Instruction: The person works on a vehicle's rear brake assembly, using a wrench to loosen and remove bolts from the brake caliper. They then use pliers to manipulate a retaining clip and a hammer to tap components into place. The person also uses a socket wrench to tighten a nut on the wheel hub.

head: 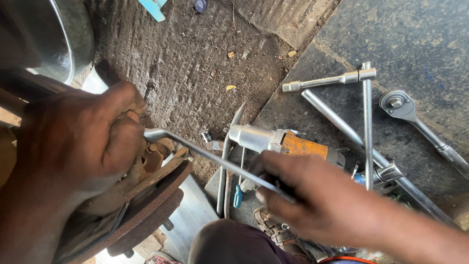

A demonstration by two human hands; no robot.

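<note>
A bent metal spanner point(215, 159) is being gripped at its far end by the right hand point(312, 198). Its other end is being pressed onto the rusty brake disc point(146, 200) by the clenched left hand point(80, 139). Nearby, a grinder point(283, 142) and wrenches point(364, 122) are lying on the floor point(415, 39).

Two hands point(73, 142) point(322, 200), one ratchet point(415, 122), one grinder point(283, 142).
</note>
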